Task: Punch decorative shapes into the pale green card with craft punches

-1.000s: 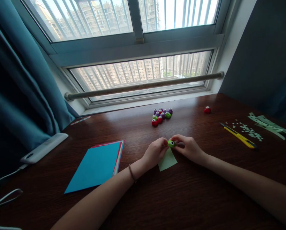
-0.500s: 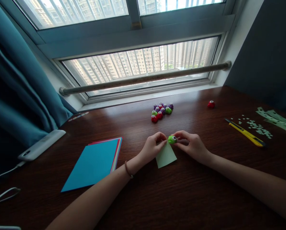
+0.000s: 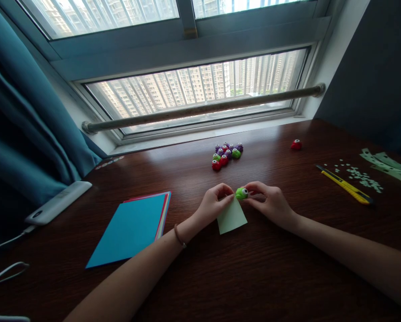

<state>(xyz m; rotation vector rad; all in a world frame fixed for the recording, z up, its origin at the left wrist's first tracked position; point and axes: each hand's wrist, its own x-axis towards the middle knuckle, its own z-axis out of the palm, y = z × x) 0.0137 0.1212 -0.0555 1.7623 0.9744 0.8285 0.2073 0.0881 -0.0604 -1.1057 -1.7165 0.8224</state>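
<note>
My left hand (image 3: 215, 202) pinches the top corner of a small pale green paper sheet (image 3: 232, 218) between thumb and fingers. The rest of the sheet hangs toward me over the dark wood. Thumb and fingers of my right hand (image 3: 269, 200) are closed on a small bright green craft punch (image 3: 241, 193), whose round white top with a dark mark faces me. The punch sits right at the paper's pinched corner, close to my left fingertips. Whether the paper's edge is inside its slot is hidden. Beyond my hands stands a cluster of red, purple and green punches (image 3: 228, 154).
A yellow utility knife (image 3: 346, 184) lies right, beside scattered paper bits (image 3: 364, 178) and punched green strips (image 3: 386, 162). One red punch (image 3: 296, 144) stands apart. At left are stacked coloured sheets (image 3: 130, 230) and a white power strip (image 3: 59, 203). The window bar (image 3: 203, 108) crosses behind the table.
The green punch has turned slightly in my right fingers, so its white top looks different. The paper's lower edge has shifted a little left. Both hands keep their holds.
</note>
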